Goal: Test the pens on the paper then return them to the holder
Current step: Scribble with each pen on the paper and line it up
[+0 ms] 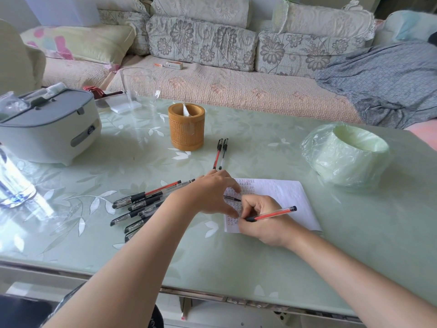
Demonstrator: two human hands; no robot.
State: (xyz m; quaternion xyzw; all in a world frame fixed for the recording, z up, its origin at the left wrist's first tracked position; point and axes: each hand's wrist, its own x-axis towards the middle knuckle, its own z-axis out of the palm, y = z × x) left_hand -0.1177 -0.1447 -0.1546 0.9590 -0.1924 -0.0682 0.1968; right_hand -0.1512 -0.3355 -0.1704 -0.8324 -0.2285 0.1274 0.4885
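Note:
My right hand (260, 216) grips a red pen (272, 215) with its tip down on the white paper (283, 197), near the lower left corner among rows of written marks. My left hand (212, 192) lies flat across the paper's left edge, fingers spread, holding nothing. A black cap or pen tip (233, 198) shows between the two hands. Several pens (142, 202) lie in a loose pile left of my left forearm. Two more pens (221, 153) lie side by side beyond the paper. The brown cylindrical holder (186, 130) stands upright further back.
A grey and white appliance (52, 129) sits at the left. A clear glass jar (140, 91) stands behind the holder, a glass bottle (14, 185) at the far left. A roll in green plastic (347, 153) rests at the right. A sofa lies beyond the table.

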